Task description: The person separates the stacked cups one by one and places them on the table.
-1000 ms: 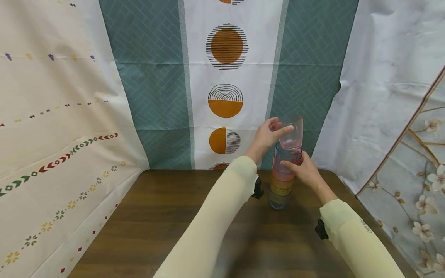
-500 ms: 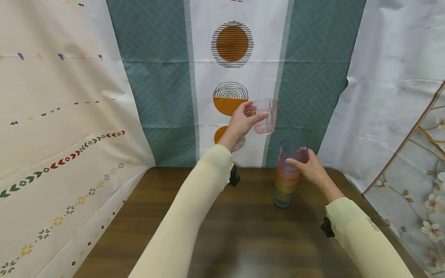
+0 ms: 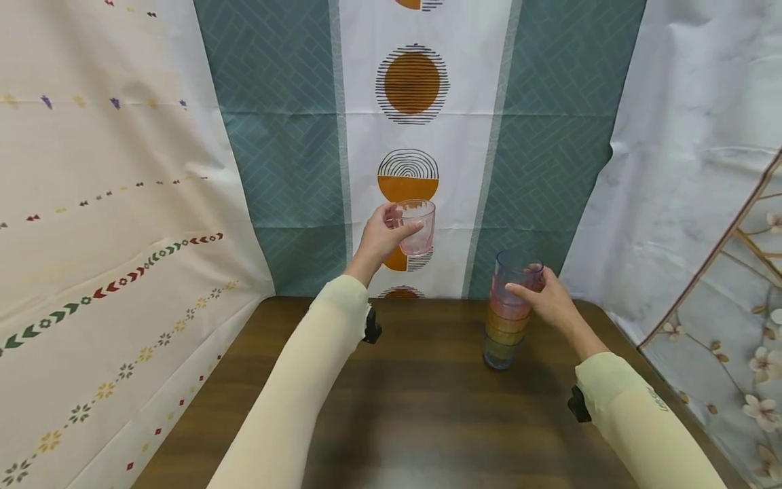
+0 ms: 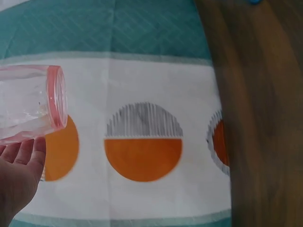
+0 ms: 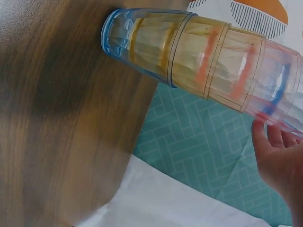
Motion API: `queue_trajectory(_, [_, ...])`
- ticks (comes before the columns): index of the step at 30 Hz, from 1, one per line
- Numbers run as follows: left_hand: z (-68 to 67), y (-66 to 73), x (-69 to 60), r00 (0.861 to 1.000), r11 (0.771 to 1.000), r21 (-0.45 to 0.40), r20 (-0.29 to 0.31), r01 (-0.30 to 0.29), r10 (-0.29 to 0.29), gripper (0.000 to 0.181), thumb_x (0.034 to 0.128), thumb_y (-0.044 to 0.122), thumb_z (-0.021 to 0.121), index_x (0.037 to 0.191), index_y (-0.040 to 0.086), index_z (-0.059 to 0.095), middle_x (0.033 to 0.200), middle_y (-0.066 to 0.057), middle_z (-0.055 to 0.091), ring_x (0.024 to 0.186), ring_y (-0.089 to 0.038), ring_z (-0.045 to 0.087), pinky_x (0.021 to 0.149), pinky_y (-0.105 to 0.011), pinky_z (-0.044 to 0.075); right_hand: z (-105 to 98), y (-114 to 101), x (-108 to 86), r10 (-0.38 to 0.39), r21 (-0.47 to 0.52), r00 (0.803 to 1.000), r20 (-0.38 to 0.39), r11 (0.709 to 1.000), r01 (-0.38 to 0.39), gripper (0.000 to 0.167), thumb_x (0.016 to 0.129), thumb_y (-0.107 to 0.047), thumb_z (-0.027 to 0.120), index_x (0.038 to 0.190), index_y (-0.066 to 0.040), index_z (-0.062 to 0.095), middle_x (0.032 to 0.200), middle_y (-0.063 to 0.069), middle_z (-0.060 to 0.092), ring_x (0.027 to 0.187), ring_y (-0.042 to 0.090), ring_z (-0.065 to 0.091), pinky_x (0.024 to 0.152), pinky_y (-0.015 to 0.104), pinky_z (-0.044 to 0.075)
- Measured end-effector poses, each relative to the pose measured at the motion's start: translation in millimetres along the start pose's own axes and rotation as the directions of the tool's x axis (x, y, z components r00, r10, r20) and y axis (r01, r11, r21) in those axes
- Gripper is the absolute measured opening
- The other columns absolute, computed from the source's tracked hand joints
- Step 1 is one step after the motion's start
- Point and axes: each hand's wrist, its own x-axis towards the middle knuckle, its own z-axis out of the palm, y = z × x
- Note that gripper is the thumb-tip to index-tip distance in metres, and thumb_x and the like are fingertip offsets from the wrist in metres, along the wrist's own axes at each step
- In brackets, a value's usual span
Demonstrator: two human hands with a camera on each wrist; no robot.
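Observation:
A clear pink cup (image 3: 418, 234) is held upright above the table's back edge, gripped between the thumb and fingers of my left hand (image 3: 380, 236). In the left wrist view the base end of this pink cup (image 4: 35, 101) shows above the fingertips. To the right stands a tall stack of nested clear cups (image 3: 506, 319), with a blue one at the bottom, yellow and pink ones above, and a blue one on top. My right hand (image 3: 546, 297) holds the stack near its top, thumb in front and fingers behind. The right wrist view shows the stack's blue bottom cup (image 5: 142, 40) on the wood.
The dark wooden table (image 3: 427, 407) reaches back to a teal and white curtain (image 3: 281, 170) with orange circles. Patterned cloth (image 3: 122, 224) hangs on the left, and a flowered white cloth (image 3: 690, 170) on the right.
My left hand has lifted the pink cup off the top of the stack, carried it left, then lowered it slightly. The right hand still holds the stack in place.

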Motion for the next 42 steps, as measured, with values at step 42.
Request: queue_trajectory(42, [-8.4, -176.8, -65.3, 0.974, 0.983, 0.043, -0.149, 0.177, -0.169, 0.084, 0.0816, 0.030, 0.083, 0.146, 0.002, 0.037, 0.145, -0.019, 0.047, 0.134, -0.036, 0.044, 0.111, -0.049, 0.035, 1, -2, -2.1, 0.003, 0.023, 1.000, 0.008, 1.000, -0.003, 0.082, 0.093, -0.052, 0.064, 0.145, 0.002, 0.031, 0.139, 0.028, 0.041, 0.124, 0.043, 0.043, 0.103, 0.058, 0.038])
